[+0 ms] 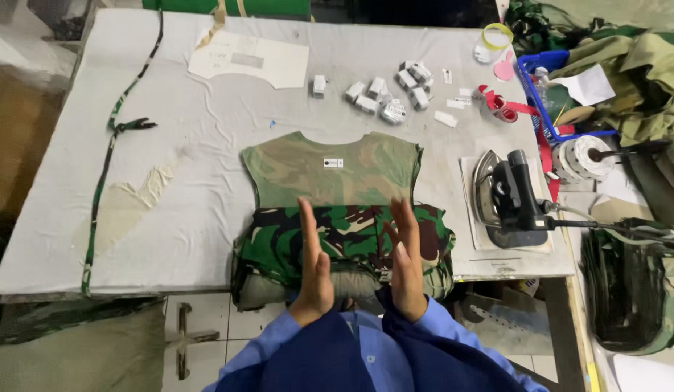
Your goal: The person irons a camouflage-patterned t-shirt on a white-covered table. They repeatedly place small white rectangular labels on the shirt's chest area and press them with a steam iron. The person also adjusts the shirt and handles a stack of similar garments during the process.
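Now both hands, the left hand (313, 263) and the right hand (407, 260), stand on edge with straight fingers, holding nothing, over the folded camouflage garment (344, 210) at the near edge of the surface (170, 210). To fold well, I think the palms should press evenly along the crease. A small white label (333, 163) sits at the collar, small white folded packets (386, 94) lie behind it, and a white paper pattern (250, 59) lies far left.

shirt label (333, 163): print too small to tell
garment stack (344, 247): near edge hidden behind left hand (313, 263) and right hand (407, 261)
folded tags (384, 94): markings unreadable
green fabric (631, 290): cut off at right edge
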